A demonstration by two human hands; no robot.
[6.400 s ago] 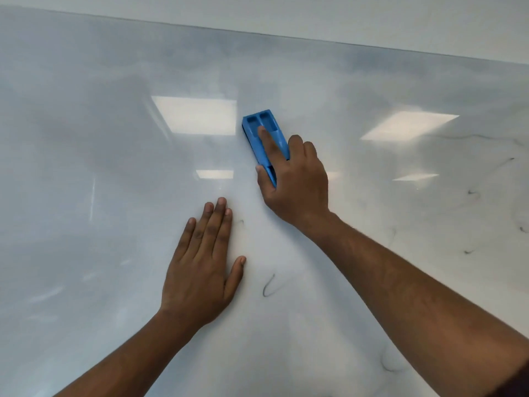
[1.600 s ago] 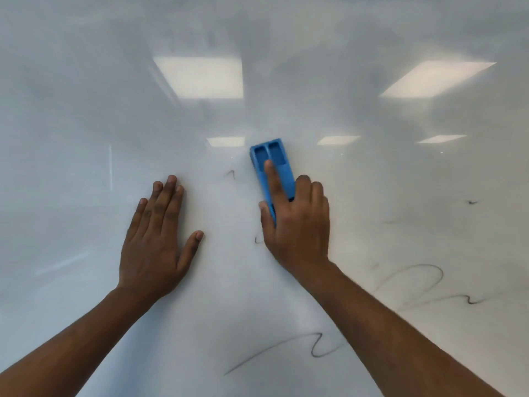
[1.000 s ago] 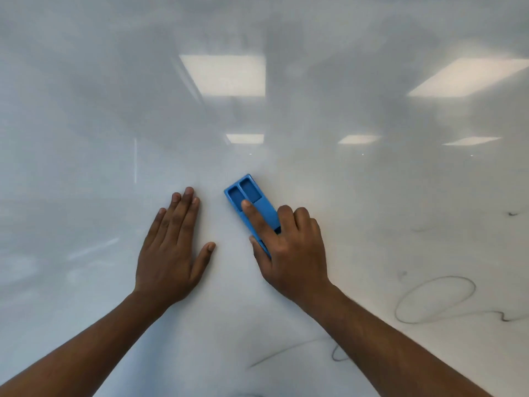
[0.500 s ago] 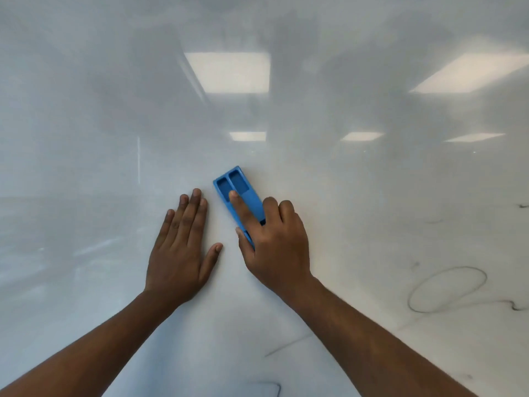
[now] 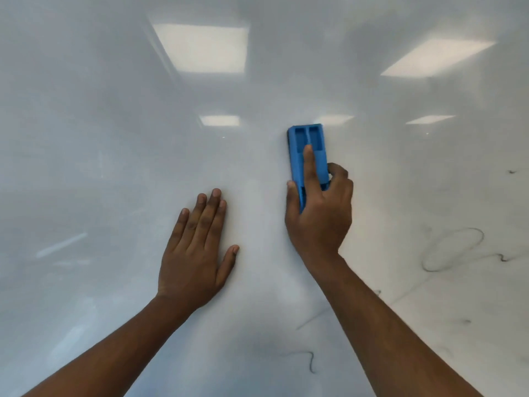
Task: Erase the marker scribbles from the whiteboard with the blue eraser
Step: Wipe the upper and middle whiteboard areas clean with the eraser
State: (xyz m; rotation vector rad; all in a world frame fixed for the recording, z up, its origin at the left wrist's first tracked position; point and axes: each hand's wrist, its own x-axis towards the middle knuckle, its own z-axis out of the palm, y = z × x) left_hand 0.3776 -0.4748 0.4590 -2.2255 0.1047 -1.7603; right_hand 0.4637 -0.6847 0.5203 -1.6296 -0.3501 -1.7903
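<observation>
Nearest the camera, a short dark squiggle (image 5: 310,362) sits on the whiteboard (image 5: 86,138) between the 2 forearms, low in the view. A fainter streak (image 5: 312,319) lies just above it, beside the right forearm.

Further up, the left hand (image 5: 197,253) lies flat on the board, fingers (image 5: 206,219) straight and close together, thumb out to the side, holding nothing. It looks like a brace.

To its right and a little higher, the right hand (image 5: 320,219) grips the blue eraser (image 5: 307,156). The thumb clamps the left edge, the index finger lies straight along the top, and the other fingers curl round the right edge. The eraser stands upright against the board, its far end with 2 open slots clear of the hand.

Off to the right, well apart from the eraser, a large loop (image 5: 452,250) with a wavy tail and a few small specks (image 5: 511,171) remain. The board above and left of the hands shows only grey haze and reflected ceiling lights (image 5: 200,47).

The wiping step is in hand, and by my judgement the job is partly done. The next move calls for carrying the eraser down to the squiggle or right to the loop, pressed flat and firm.
</observation>
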